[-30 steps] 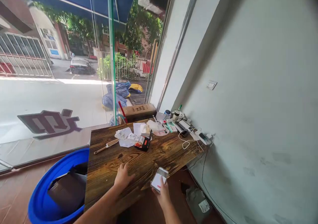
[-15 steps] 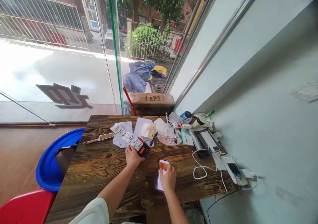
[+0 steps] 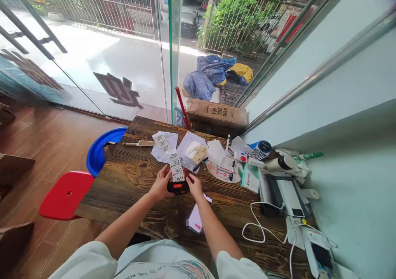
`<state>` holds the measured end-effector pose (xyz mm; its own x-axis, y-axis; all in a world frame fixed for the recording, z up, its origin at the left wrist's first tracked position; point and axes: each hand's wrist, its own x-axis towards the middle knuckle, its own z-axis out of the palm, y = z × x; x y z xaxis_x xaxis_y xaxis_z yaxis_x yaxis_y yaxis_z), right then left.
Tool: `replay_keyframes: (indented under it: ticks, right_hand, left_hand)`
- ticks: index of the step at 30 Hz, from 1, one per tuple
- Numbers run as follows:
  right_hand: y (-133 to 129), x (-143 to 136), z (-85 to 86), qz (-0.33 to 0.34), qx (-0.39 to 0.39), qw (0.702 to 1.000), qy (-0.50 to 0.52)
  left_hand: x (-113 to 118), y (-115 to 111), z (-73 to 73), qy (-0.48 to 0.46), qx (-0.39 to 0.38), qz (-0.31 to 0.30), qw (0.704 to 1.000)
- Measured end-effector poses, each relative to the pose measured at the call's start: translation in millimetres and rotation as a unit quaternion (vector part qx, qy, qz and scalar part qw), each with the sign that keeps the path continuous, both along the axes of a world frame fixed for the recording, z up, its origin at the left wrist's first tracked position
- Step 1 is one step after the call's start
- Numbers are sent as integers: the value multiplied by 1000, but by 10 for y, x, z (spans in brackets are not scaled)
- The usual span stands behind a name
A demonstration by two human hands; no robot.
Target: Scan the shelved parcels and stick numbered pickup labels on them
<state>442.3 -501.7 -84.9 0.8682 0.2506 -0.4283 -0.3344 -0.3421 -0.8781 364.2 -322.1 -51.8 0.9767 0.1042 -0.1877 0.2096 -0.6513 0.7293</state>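
On the wooden table a small black and orange label printer (image 3: 178, 187) lies between my hands. My left hand (image 3: 161, 184) grips its left side, fingers curled around the edge. My right hand (image 3: 194, 186) is closed on its right side, fingertips at the upper corner. Out of the printer runs a long strip of white printed labels (image 3: 176, 163), stretching away over some papers, with numbers such as 7013 and 7011 on it. A smartphone (image 3: 195, 220) with a lit screen lies flat beneath my right forearm, partly covered by it.
Papers (image 3: 215, 151), a pack of tissues (image 3: 197, 152), a pen (image 3: 200, 165) and a round fan (image 3: 213, 171) lie beyond the printer. A wooden-handled tool (image 3: 136, 144) is at the left. White cables (image 3: 261, 229) and devices crowd the right side. A red stool (image 3: 66, 194) stands left.
My right hand has left the phone and moved to the printer's right side. The printer and label strip have turned to point more straight away from me. The view has shifted.
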Motion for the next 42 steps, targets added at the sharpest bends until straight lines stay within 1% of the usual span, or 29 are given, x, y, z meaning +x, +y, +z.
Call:
replay_keyframes:
  ticks: [3,6,8,11,15,18,21,23,25,28,32,34,37,42]
  right_hand:
    - [-39,42,-83,-11,20,994,104]
    - [-43,124,-152,-29,23,981,192]
    - [-43,168,-177,-42,26,972,228]
    - [-43,199,-185,-62,28,963,260]
    - [-36,208,-181,-82,13,958,275]
    - [-15,217,-178,-88,-1,961,262]
    - [29,215,-160,-85,-12,970,225]
    - [65,197,-132,-75,-19,979,189]
    - [92,159,-93,-58,-24,988,140]
    - [103,71,-20,-26,-29,998,46]
    - [73,-31,65,26,-48,996,-65]
    - [50,-49,82,51,-62,992,-99]
    - [19,-49,74,77,-81,985,-130]
    - [-11,-79,40,95,-96,975,-176]
  left_hand:
    - [-148,-157,-7,-6,-48,77,996]
    - [-232,-293,-14,-22,-115,134,984]
    - [-231,-336,-40,-27,-166,172,971]
    - [-154,-325,-116,-22,-233,234,943]
    - [-8,-243,-225,2,-295,316,902]
    - [50,-206,-262,33,-329,359,873]
    - [56,-204,-245,46,-354,375,856]
    - [50,-206,-219,40,-362,372,854]
    - [49,-203,-199,33,-358,361,860]
    - [67,-202,-196,42,-334,336,880]
    - [131,-236,-207,70,-271,311,909]
    - [170,-258,-196,79,-220,317,919]
    - [222,-276,-158,93,-147,334,927]
    - [254,-286,-108,103,-71,337,933]
